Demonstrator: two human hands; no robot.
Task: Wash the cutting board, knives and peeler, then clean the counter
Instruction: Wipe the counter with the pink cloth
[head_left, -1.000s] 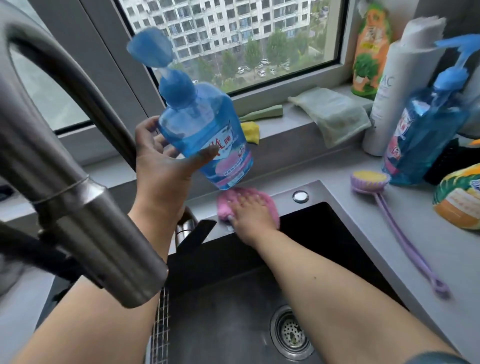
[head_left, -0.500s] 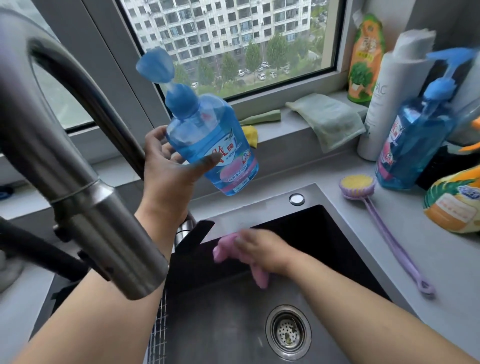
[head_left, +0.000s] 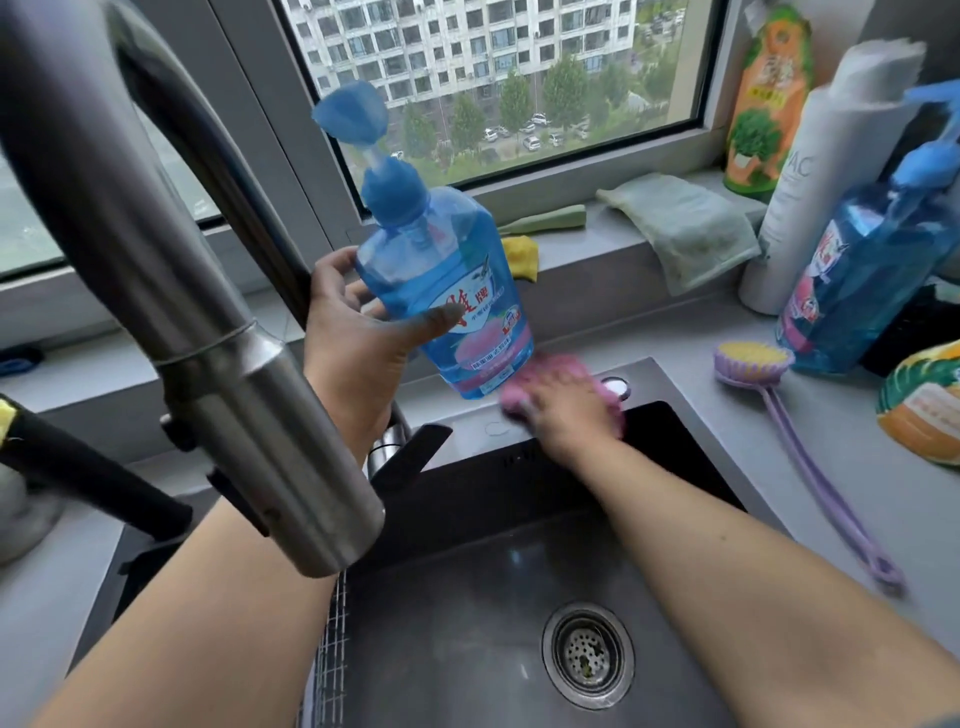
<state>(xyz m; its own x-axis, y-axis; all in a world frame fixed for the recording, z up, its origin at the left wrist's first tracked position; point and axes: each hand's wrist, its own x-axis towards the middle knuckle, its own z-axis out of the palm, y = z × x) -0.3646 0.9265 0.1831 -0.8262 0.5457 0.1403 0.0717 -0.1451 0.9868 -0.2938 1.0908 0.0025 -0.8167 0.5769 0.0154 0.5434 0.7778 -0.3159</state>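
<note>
Worktop (head_left: 675, 353) behind the sink (head_left: 519, 571) is being wiped: right hand (head_left: 563, 410) pressing a pink cloth (head_left: 566, 366), left hand (head_left: 358, 332) gripping a tilted soap bottle (head_left: 441, 280). One-handed, that bottle is risking slipping into the sink.

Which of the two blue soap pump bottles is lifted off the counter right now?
The blue pump bottle gripped in the left hand; the other blue bottle stands on the counter at right.

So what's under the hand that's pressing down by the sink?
A crumpled pink cloth lies under the right hand, on the grey rim of the dark sink. Its edges stick out around the fingers. The middle of the cloth and the rim beneath are covered.
</note>
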